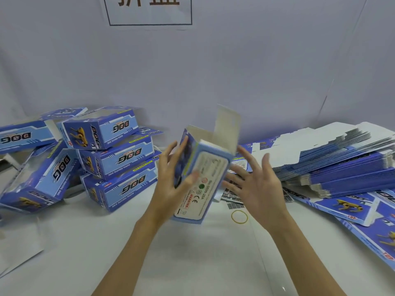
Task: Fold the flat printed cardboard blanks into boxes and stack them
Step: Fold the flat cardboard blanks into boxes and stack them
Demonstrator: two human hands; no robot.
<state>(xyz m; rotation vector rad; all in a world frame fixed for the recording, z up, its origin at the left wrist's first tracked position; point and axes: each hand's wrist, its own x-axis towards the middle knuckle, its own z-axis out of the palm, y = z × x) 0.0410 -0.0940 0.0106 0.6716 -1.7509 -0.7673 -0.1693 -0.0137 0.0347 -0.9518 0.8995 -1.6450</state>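
A partly folded blue printed box [204,178] is held up over the middle of the table, its white label panel facing me and its top flap standing open. My left hand [171,180] grips its left side, thumb on the label panel. My right hand [254,182] is spread just right of the box, fingers straight; I cannot tell whether it touches. Several folded boxes [115,159] are piled at the left. A thick stack of flat blanks [342,163] lies at the right.
A yellow rubber band [239,216] lies on the white table [192,253] below my right hand. Loose flat blanks [352,208] spread toward the right front edge. White paper sheets [19,248] lie at the left front. A grey wall backs the table.
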